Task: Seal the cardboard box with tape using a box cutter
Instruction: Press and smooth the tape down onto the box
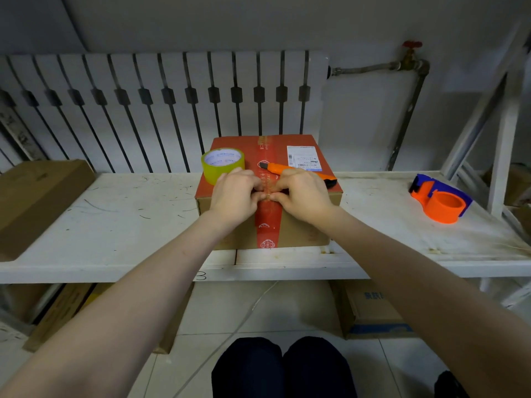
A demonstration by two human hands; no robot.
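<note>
A cardboard box [304, 231] with a red top stands on the white shelf [115, 225], a red tape strip [268, 222] running over its top and down its front. A yellow-green tape roll [222, 165] sits on the box's left top. An orange box cutter [298, 171] lies across the top behind my right hand. My left hand [234, 196] and right hand [303, 195] meet at the box's front top edge, fingertips pressed on the clear tape [267, 193] over the seam. Whether they pinch or press it flat I cannot tell.
An orange and blue tape dispenser [441, 198] lies on the shelf at right. A flat brown carton [37, 202] rests at the left end. A white radiator [161, 110] stands behind. More cartons sit on the floor under the shelf, near my knees [281, 366].
</note>
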